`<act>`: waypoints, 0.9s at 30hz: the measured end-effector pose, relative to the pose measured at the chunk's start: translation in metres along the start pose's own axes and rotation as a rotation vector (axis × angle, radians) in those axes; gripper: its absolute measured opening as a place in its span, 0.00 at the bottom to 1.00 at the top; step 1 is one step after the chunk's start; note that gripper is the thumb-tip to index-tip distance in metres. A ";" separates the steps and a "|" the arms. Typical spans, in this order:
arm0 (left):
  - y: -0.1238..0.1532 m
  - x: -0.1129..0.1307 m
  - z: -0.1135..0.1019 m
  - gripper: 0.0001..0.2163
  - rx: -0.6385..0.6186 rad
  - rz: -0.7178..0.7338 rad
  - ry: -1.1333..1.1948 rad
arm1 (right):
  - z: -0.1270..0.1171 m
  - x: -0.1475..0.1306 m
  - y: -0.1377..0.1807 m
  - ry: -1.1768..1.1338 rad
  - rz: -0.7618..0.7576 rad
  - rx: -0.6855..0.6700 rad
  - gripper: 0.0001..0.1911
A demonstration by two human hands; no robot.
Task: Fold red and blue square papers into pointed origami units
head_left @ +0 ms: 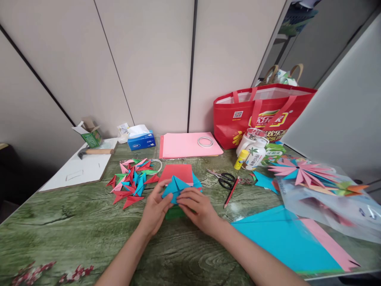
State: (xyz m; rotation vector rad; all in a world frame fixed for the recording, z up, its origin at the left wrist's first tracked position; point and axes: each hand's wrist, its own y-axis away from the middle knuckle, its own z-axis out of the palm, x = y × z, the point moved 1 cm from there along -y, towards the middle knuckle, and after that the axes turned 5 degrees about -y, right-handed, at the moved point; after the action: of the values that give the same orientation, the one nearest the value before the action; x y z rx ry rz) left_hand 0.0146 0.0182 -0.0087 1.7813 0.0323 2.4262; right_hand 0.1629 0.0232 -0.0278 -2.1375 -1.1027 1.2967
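Observation:
My left hand [155, 209] and my right hand [199, 206] meet over a blue folded paper piece [176, 186] in the middle of the green table [74, 226]. Both hands pinch its lower edge, with the pointed top sticking up between them. Under the blue piece lie a red sheet [176, 173] and a green sheet [174, 213]. A pile of folded red, pink, blue and green paper points [131, 182] lies just left of my left hand.
Scissors [223, 178] and a red pencil [231, 192] lie right of my hands. Blue and pink sheets [285, 238] sit at the front right, a paper flower [300, 171] on a plastic bag behind them. Pink paper stack [187, 145], tape ring [205, 141], glue stick [240, 159], red bag [262, 111], tissue box [141, 140], hammer [95, 151].

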 end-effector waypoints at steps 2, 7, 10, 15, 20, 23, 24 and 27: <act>-0.001 0.001 -0.004 0.17 -0.027 -0.035 -0.100 | -0.003 0.001 -0.001 -0.015 0.029 0.031 0.09; -0.003 -0.001 -0.010 0.21 -0.060 -0.046 -0.264 | -0.008 0.002 -0.002 -0.077 0.147 0.089 0.05; -0.003 -0.002 -0.009 0.20 -0.017 -0.021 -0.316 | -0.008 0.002 -0.003 -0.127 0.238 0.111 0.03; -0.002 -0.004 -0.008 0.17 -0.012 -0.021 -0.353 | -0.006 0.006 -0.002 -0.278 0.476 0.199 0.09; -0.002 -0.006 -0.008 0.13 -0.038 0.032 -0.335 | -0.008 0.005 -0.003 -0.140 0.484 0.230 0.06; -0.002 -0.004 -0.005 0.13 -0.078 0.029 -0.306 | -0.011 0.005 -0.005 -0.117 0.450 0.240 0.07; -0.001 -0.004 -0.004 0.13 -0.089 0.028 -0.308 | -0.011 0.005 -0.006 -0.153 0.452 0.207 0.07; -0.002 -0.003 -0.003 0.12 -0.064 0.055 -0.334 | -0.009 0.008 -0.006 -0.292 0.510 0.060 0.04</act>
State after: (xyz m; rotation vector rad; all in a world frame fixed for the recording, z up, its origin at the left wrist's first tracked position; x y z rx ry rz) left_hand 0.0128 0.0203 -0.0122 2.1563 -0.1273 2.1036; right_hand 0.1704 0.0340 -0.0234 -2.3214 -0.6137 1.8883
